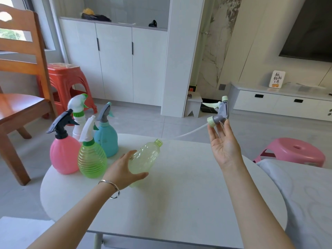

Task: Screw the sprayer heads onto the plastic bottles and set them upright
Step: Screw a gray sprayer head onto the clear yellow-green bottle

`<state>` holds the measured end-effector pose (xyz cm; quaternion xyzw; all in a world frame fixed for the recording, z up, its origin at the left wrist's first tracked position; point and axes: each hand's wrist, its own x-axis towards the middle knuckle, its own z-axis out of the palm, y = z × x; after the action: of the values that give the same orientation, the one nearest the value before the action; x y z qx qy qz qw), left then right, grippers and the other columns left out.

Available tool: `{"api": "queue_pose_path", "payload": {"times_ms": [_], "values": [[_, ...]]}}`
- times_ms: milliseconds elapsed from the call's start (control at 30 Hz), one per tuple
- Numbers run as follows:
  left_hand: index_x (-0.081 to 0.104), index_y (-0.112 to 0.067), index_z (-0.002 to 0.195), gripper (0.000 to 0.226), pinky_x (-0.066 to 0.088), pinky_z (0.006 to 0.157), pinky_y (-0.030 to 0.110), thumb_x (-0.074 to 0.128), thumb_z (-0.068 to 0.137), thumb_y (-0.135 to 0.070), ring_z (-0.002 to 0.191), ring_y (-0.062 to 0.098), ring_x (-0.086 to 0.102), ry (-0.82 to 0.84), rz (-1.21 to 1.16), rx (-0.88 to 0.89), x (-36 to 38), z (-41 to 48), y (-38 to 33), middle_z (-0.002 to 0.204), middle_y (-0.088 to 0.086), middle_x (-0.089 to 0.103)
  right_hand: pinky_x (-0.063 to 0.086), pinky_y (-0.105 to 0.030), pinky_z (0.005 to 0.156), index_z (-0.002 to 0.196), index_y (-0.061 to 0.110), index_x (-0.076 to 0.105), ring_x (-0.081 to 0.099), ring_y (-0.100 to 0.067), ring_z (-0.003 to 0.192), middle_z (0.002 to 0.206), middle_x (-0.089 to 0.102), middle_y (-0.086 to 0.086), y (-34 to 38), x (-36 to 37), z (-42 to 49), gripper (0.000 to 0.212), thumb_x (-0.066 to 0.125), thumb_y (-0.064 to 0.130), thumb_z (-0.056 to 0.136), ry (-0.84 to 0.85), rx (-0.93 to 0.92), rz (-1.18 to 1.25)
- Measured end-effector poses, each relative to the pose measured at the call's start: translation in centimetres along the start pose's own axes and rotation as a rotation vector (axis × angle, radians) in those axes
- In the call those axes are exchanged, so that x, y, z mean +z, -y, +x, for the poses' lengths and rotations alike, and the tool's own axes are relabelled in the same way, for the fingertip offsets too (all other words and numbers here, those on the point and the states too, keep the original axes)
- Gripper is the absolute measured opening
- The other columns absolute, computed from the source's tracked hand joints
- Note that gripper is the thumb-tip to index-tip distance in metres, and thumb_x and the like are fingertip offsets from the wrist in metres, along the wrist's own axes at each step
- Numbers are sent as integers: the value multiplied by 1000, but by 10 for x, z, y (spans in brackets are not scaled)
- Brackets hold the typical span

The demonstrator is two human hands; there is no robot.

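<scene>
We note the left hand [125, 169] with fingers [132, 153] wrapped around the capless pale-green clear plastic bottle [145, 157], tilted on the white counter [179, 203]; right hand [224, 144] raised, fingers [226, 125] pinching the grey sprayer head with pale-green collar [220, 112], dip tube trailing left; four capped bottles upright behind

Single head view, angled forward and down, table [179, 186] close

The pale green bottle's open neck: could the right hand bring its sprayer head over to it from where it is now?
Probably yes. The neck is uncapped and points toward the right hand, and only bare table lies between it and the sprayer head.
</scene>
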<state>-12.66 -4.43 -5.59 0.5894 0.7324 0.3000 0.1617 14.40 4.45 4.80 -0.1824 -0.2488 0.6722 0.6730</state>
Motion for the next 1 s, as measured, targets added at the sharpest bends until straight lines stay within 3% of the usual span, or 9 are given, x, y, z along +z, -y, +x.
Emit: {"api": "queue_pose_path", "payload": {"times_ms": [67,267,400,500,600,667,833,1000], "values": [[37,-32,135,91,47,86,29,77,58,-60,107,18,58,-3,-5,3,-1,0,1,126,-3,56,53,-32,91,101,8,62,69,-14,95,104,66,-5,-4,1,0,19,49,22,96,17,23,-3],[38,-35,135,90,45,85,26,78,59,-58,103,15,57,9,-21,60,-4,0,-1,124,-7,56,53,-35,89,104,5,61,62,-25,107,102,67,-8,-17,1,0,22,49,21,96,40,142,21],[39,-42,134,87,39,77,12,81,58,-53,98,6,55,51,-121,159,-6,-2,-6,122,-15,55,55,-37,88,111,4,58,60,-31,112,113,62,-14,-25,0,-2,26,46,23,98,68,305,-61],[40,-45,132,85,41,77,5,82,58,-50,100,-6,53,65,-191,220,-8,-5,-13,122,-20,54,54,-34,87,108,12,59,65,-25,100,107,65,-9,-32,-1,-4,25,43,28,98,92,362,-228],[40,-44,133,85,44,91,18,83,59,-49,108,-3,53,75,-225,268,-9,-6,-18,126,-21,54,49,-28,86,106,17,61,65,-16,95,101,65,-1,-41,0,-9,17,54,26,93,188,303,-579],[40,-45,132,84,44,92,19,82,59,-49,110,-2,52,82,-232,283,-9,-6,-20,126,-22,53,49,-28,87,104,17,63,63,-14,95,101,64,-1,-48,0,-13,15,62,21,89,242,249,-746],[39,-48,129,83,40,91,12,84,58,-47,110,-10,51,109,-310,262,-1,-7,-20,123,-23,54,53,-24,86,95,23,68,65,-7,90,102,69,-1,-48,5,-17,13,68,15,84,348,129,-910],[35,-49,123,84,41,97,19,85,57,-38,113,7,53,159,-422,241,28,-10,-21,127,-8,51,49,-15,90,97,24,68,68,-5,95,111,70,-1,-49,8,-23,16,68,15,85,472,110,-1042]]}}
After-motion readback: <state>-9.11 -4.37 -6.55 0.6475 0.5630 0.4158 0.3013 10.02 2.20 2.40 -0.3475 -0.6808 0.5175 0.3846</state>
